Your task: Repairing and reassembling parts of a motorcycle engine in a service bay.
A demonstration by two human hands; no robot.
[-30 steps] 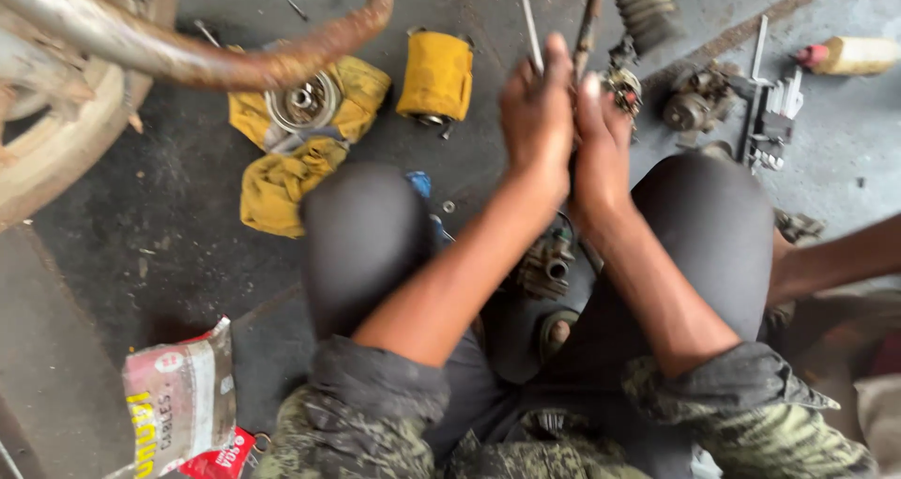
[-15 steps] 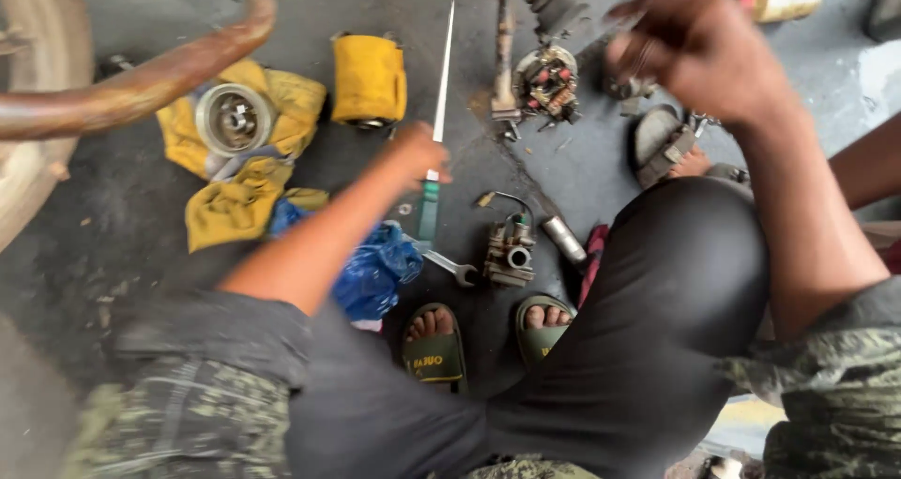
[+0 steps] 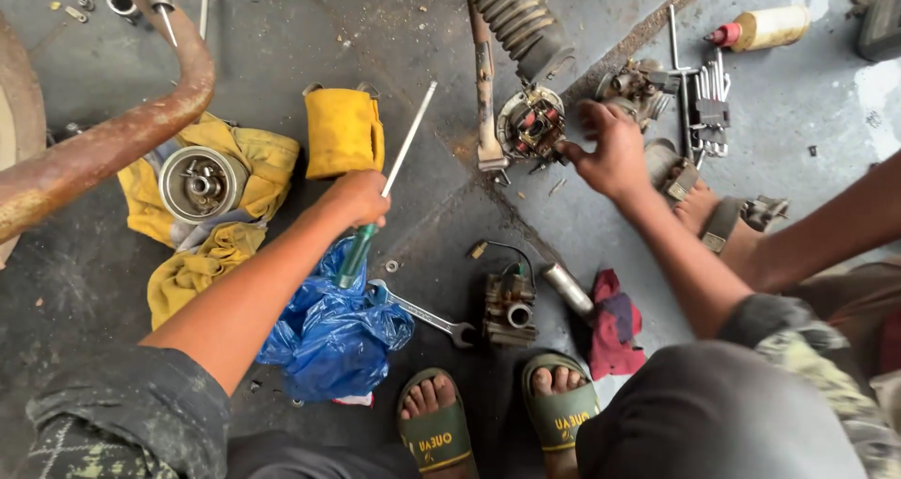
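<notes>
Head view: we record the left hand (image 3: 359, 197) closed around a green-handled screwdriver (image 3: 375, 202), its long shaft slanting up and away over the concrete floor (image 3: 84, 282). Our right hand (image 3: 610, 151) lies with fingers spread, touching a round engine part (image 3: 530, 124) just beside it. Below the screwdriver handle lie a blue plastic bag (image 3: 328, 329) and a wrench (image 3: 422, 312); a carburetor (image 3: 508, 305) sits near the wrench's end.
</notes>
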